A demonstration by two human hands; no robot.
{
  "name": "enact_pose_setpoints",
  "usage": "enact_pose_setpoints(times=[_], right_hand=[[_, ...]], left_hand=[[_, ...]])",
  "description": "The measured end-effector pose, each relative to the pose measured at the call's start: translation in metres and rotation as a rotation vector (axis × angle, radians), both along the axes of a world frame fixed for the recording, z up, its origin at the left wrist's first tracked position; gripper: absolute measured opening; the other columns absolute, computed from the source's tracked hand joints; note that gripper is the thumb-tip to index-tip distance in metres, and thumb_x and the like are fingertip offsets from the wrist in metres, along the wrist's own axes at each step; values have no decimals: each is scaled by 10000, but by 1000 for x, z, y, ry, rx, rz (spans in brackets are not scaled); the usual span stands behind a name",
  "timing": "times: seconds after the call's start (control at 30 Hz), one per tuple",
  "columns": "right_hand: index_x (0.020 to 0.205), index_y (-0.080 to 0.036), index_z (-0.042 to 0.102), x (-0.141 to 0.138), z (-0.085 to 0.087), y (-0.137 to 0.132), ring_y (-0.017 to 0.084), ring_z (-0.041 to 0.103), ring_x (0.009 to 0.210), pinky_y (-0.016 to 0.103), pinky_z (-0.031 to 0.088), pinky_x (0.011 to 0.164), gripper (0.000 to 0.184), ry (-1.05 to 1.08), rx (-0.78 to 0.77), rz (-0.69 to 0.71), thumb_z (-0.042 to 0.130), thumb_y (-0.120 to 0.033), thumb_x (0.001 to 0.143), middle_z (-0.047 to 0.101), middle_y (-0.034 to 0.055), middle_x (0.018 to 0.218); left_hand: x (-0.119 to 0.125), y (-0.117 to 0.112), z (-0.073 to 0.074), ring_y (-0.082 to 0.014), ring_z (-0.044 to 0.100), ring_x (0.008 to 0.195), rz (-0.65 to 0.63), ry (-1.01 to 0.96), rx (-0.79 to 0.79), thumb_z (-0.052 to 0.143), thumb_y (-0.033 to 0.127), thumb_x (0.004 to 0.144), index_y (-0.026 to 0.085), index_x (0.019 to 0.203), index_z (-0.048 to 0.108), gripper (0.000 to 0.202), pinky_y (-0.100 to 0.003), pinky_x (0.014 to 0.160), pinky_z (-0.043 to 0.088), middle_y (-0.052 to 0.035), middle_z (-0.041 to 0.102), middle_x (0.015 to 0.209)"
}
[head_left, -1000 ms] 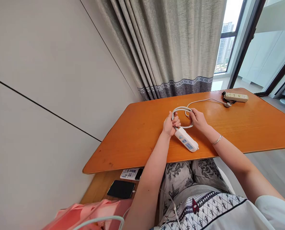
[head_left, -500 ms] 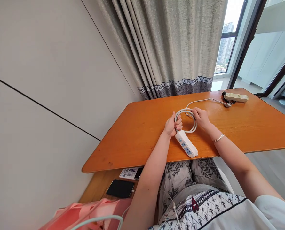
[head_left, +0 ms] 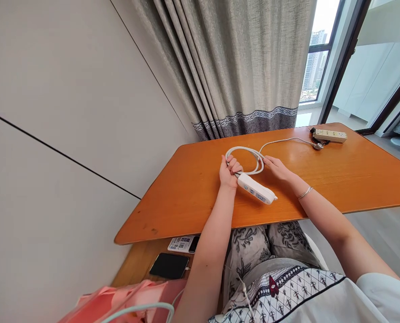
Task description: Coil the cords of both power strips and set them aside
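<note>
My left hand point(head_left: 231, 171) is closed around the white cord point(head_left: 242, 148) where it loops near a white power strip point(head_left: 255, 188). The strip hangs out to the right of that fist, tilted, with its blue-marked sockets facing me. My right hand point(head_left: 276, 168) pinches the other side of the cord's loops between thumb and fingers. From there the cord runs across the table to its plug point(head_left: 318, 146) at the right.
A beige power strip point(head_left: 331, 135) with a black cord lies by the plug on the orange wooden table point(head_left: 179, 193). Lower left, a phone point(head_left: 169, 265) and a pink bag point(head_left: 129, 303) sit below table level. A curtain point(head_left: 247, 67) hangs behind.
My left hand has moved left and slightly up, taking the white strip with it; the strip has swung flatter. The loops have widened leftward, and my right hand has shifted slightly left.
</note>
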State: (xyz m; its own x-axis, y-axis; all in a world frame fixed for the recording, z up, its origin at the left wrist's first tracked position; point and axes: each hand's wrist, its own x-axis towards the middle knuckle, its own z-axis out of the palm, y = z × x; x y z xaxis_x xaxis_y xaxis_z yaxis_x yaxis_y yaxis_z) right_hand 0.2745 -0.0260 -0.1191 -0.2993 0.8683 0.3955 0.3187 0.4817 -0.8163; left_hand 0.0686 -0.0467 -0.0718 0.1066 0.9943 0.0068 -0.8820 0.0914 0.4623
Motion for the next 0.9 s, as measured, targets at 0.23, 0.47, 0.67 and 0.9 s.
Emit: enact_pose_setpoints(times=[0.23,0.47,0.67,0.9], right_hand=[[1076,-185,669,-2,-3,6,205,649,982,350,487,938,289,-217,-44,-42,506,-395,964,727,82,1090],[973,-191,692,3,-9,11,232,689,939,331,481,892,103,-488,-67,-146,613,-247,937,757,118,1024],[1169,-169,655,2,-4,4,265,691,969,364,448,926,243,-619,2,-236,481,-238,1014,749,161,1061],[1287,-210,671,-4,8,-12,239,671,1015,303,436,815,366,-679,168,-227,414,-309,1046,730,120,1146]], left_hand=[[-24,8,3,-64,111,380,203,-2,75,237,361,1095,207,692,314,438,-101,379,242,94,141,489],[-51,22,-8,-71,109,385,334,-48,200,339,323,1082,212,694,289,406,-96,410,270,101,120,495],[-65,29,-12,-73,90,387,433,-19,207,430,384,1053,206,667,235,467,-110,422,280,100,79,498],[-58,22,-2,-61,152,368,499,-49,95,225,428,1088,202,660,281,487,-133,413,274,90,172,460]])
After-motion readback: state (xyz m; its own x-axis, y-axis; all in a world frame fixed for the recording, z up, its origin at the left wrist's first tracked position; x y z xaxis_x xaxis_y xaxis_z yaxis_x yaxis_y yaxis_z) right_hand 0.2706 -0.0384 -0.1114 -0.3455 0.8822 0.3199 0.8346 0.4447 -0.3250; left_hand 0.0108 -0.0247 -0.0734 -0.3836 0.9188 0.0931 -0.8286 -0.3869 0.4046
